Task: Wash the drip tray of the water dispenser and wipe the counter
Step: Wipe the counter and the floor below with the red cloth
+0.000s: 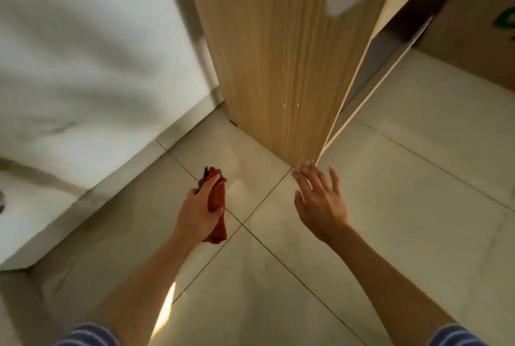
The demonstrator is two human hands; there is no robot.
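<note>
Above a pale tiled floor (390,206), a person's 2 hands reach out — the left hand (199,213) grips a red cloth (217,206), bunched in curled fingers, while the right hand (320,200) hangs open, fingers spread, holding nothing, near the foot of a wooden cabinet (273,52). Soft and light, the cloth looks easy to hold anywhere. No drip tray is in view; a white counter edge (41,234) runs left — blurred.
</note>
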